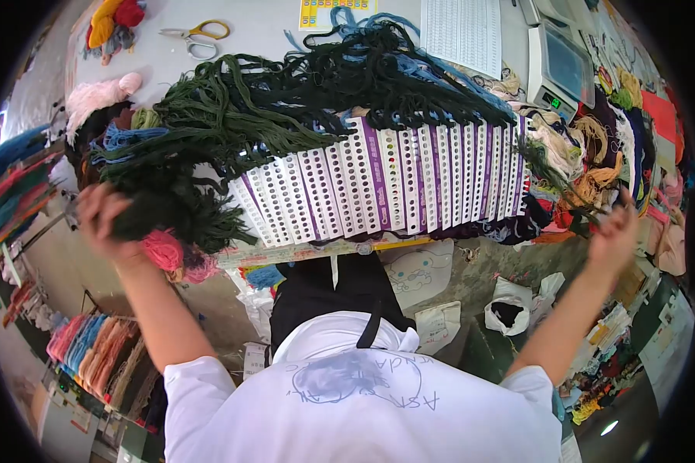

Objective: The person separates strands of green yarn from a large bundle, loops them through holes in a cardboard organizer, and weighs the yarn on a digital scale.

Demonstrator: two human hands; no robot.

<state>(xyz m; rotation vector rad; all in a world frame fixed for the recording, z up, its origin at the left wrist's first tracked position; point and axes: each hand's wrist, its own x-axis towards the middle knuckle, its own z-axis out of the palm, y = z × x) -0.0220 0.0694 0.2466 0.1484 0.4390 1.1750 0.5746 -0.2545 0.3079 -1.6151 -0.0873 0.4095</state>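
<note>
A row of overlapping white thread cards (355,185) with punched holes and purple strips lies along the table's front edge. Long dark green embroidery thread (232,116) hangs from the cards and heaps behind them, over some blue thread (448,73). At the far left, my left hand (104,220) is blurred by motion, its fingers curled at a dark green thread bunch (170,212) that smears along with it. Out at the right end, my right hand (614,231) pinches a thin lock of dark green strands (556,170) stretching back towards the last cards.
Yellow-handled scissors (201,32) lie at the back left, and a printed sheet (461,35) at the back. A digital scale (560,69) stands back right, beside tangled multicoloured thread (594,147). Pink yarn (162,249) sits at the left front edge. A white bag (510,305) is below.
</note>
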